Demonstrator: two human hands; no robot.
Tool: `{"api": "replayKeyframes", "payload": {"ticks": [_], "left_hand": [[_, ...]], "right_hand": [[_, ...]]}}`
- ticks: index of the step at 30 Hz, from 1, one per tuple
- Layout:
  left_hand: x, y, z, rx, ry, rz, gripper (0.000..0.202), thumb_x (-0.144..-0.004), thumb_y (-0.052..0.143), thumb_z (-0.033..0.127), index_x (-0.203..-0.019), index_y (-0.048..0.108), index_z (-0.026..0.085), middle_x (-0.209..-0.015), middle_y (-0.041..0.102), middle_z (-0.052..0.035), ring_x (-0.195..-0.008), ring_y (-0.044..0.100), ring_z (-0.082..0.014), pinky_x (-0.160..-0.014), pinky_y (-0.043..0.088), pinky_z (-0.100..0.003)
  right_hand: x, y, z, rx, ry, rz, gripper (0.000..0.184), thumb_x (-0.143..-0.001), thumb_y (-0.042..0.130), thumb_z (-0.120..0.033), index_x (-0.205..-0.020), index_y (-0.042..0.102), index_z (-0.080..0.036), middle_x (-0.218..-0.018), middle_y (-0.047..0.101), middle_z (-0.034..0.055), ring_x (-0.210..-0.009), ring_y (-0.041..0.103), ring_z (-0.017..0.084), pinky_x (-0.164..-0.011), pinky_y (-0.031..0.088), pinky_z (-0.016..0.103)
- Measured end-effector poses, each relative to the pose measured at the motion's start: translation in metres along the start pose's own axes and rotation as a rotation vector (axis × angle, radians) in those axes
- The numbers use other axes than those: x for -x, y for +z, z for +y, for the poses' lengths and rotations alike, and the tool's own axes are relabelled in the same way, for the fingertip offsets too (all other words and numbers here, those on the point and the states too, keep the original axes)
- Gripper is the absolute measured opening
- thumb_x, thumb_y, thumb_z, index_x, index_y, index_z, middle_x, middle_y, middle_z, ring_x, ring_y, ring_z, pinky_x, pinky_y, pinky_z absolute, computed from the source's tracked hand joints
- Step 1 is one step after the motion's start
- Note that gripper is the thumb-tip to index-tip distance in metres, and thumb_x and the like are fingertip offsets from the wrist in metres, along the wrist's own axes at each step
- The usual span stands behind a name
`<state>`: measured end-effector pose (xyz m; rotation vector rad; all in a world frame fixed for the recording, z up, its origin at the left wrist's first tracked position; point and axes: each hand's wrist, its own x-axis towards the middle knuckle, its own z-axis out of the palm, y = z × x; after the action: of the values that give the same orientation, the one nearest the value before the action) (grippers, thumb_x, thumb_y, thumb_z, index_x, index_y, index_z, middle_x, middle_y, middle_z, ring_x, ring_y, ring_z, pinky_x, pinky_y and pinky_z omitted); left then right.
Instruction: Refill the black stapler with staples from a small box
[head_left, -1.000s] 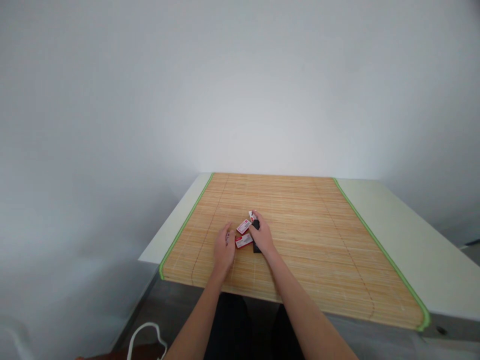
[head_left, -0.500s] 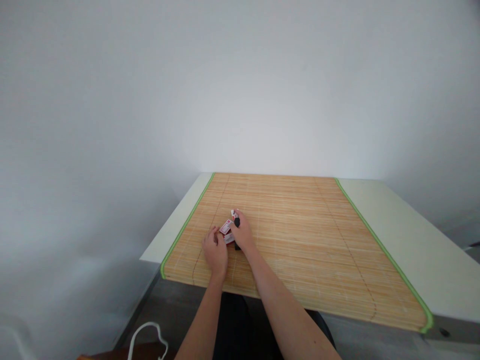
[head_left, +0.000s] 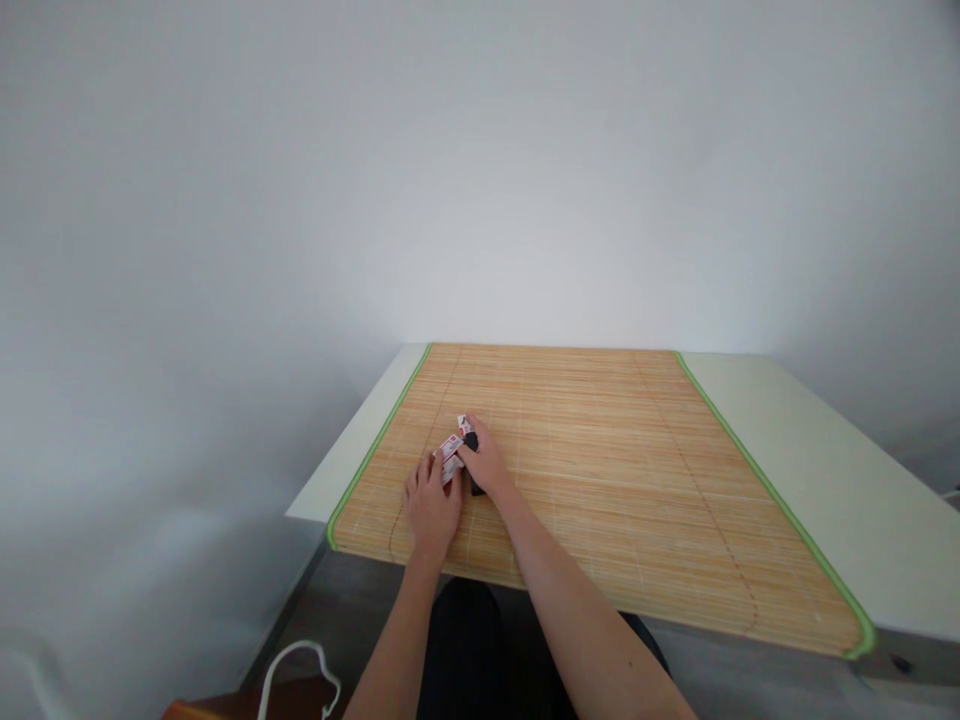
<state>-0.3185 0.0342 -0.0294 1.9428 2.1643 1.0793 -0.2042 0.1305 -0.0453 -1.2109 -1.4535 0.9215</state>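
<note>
Small flat white pieces with red print, like cards or little boxes, lie together at the left of the bamboo mat (head_left: 585, 470). My left hand (head_left: 435, 505) has its thumb and fingers closed around the nearer white-and-red piece (head_left: 451, 468). Against it, slightly farther off, is another white-and-red piece (head_left: 448, 447). My right hand (head_left: 486, 462) curls around a small black object (head_left: 471, 440), with a third white-and-red piece (head_left: 463, 424) at its fingertips. Below the right palm, a dark block (head_left: 477, 488) shows in part. The fingers hide much of these things.
Green edging (head_left: 772, 490) borders the mat on both sides. White tabletop (head_left: 825, 480) shows beyond it, and a pale wall (head_left: 540, 200) stands behind. Below left, a white curved cord or strap (head_left: 300, 648) hangs by an orange-brown item (head_left: 195, 708).
My left hand has moved slightly right and closed in on the white-and-red pieces, which have shifted and tilted together. The right hand stays nearly in place.
</note>
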Motion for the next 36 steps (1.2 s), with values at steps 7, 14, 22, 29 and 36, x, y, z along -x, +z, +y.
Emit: {"api": "replayKeyframes", "payload": {"ticks": [7, 14, 22, 29, 36], "left_hand": [[-0.001, 0.011, -0.002, 0.034, -0.003, 0.028, 0.052, -0.103, 0.038, 0.041, -0.151, 0.048, 0.021, -0.157, 0.046, -0.0136, -0.147, 0.036, -0.0338, -0.123, 0.024, -0.058], [-0.008, 0.015, -0.006, 0.195, -0.062, -0.01, 0.053, -0.107, 0.03, 0.04, -0.155, 0.039, 0.022, -0.164, 0.037, -0.01, -0.157, 0.022, -0.0263, -0.128, 0.016, -0.054], [0.043, -0.004, 0.075, 0.285, 0.368, -0.119, 0.053, -0.105, 0.038, 0.029, -0.158, 0.034, 0.026, -0.162, 0.04, -0.0098, -0.151, 0.035, -0.0257, -0.126, 0.027, -0.053], [0.035, 0.058, 0.133, 0.102, 0.553, -0.364, 0.048, -0.103, 0.043, 0.032, -0.15, 0.046, 0.024, -0.157, 0.047, -0.0085, -0.148, 0.038, -0.0267, -0.125, 0.029, -0.053], [0.035, 0.066, 0.128, -0.066, 0.546, -0.367, 0.052, -0.106, 0.033, 0.039, -0.156, 0.037, 0.029, -0.166, 0.034, -0.0019, -0.155, 0.024, -0.0233, -0.128, 0.017, -0.051]], "right_hand": [[0.007, 0.013, 0.001, -0.002, 0.028, 0.097, 0.07, -0.091, 0.062, -0.038, -0.157, 0.039, -0.031, -0.155, 0.05, 0.0028, -0.141, 0.048, 0.025, -0.12, 0.034, 0.045], [0.009, 0.013, -0.006, -0.026, 0.033, 0.138, 0.067, -0.098, 0.053, -0.048, -0.158, 0.036, -0.025, -0.162, 0.04, 0.0046, -0.15, 0.035, 0.023, -0.127, 0.023, 0.045], [0.077, -0.141, 0.017, 0.506, -0.054, 0.096, 0.064, -0.107, 0.028, -0.053, -0.163, 0.027, -0.022, -0.168, 0.027, 0.0051, -0.158, 0.016, 0.023, -0.128, 0.015, 0.048], [0.139, -0.226, 0.012, 1.063, 0.041, -0.01, 0.058, -0.107, 0.026, -0.046, -0.162, 0.029, -0.028, -0.169, 0.026, 0.0015, -0.157, 0.018, 0.024, -0.126, 0.013, 0.048], [0.146, -0.202, 0.001, 1.226, 0.132, 0.096, 0.06, -0.106, 0.028, -0.046, -0.163, 0.028, -0.027, -0.171, 0.017, 0.0047, -0.158, 0.009, 0.032, -0.124, 0.006, 0.056]]}}
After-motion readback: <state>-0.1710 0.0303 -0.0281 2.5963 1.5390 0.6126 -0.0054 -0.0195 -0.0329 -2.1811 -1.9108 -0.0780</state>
